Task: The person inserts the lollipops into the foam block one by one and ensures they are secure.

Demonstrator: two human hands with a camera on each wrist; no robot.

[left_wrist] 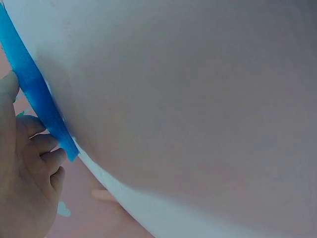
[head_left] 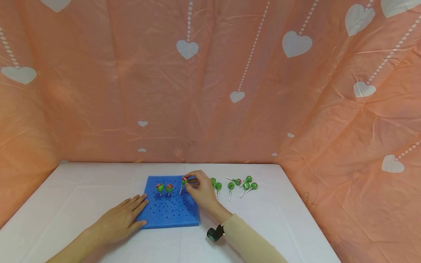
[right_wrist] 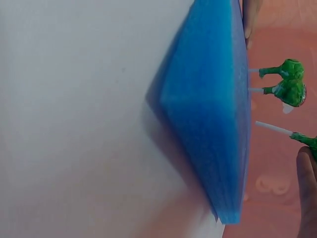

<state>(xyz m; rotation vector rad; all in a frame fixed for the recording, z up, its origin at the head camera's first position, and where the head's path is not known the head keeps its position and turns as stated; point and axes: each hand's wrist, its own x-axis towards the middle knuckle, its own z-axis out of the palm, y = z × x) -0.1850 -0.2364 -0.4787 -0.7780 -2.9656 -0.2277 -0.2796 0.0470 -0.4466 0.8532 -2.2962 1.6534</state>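
A lollipop (head_left: 184, 180) in a green and red wrapper is pinched between the thumb and fingers of my right hand (head_left: 201, 190). Its white stick points down at a blue foam block (head_left: 171, 215) dotted with small holes; in the right wrist view the stick's tip is slightly apart from the foam. Two lollipops, one on the left (head_left: 159, 187) and one beside it (head_left: 169, 188), stand upright in the block's back left part. My left hand (head_left: 120, 221) rests against the block's left edge with fingers extended, the thumb near the front corner.
Several green-wrapped lollipops (head_left: 231, 186) lie loose on the white tabletop (head_left: 263, 226), right of the block. A peach curtain (head_left: 210, 120) with white hearts hangs behind and at both sides. A small black device (head_left: 215, 233) is at my right wrist.
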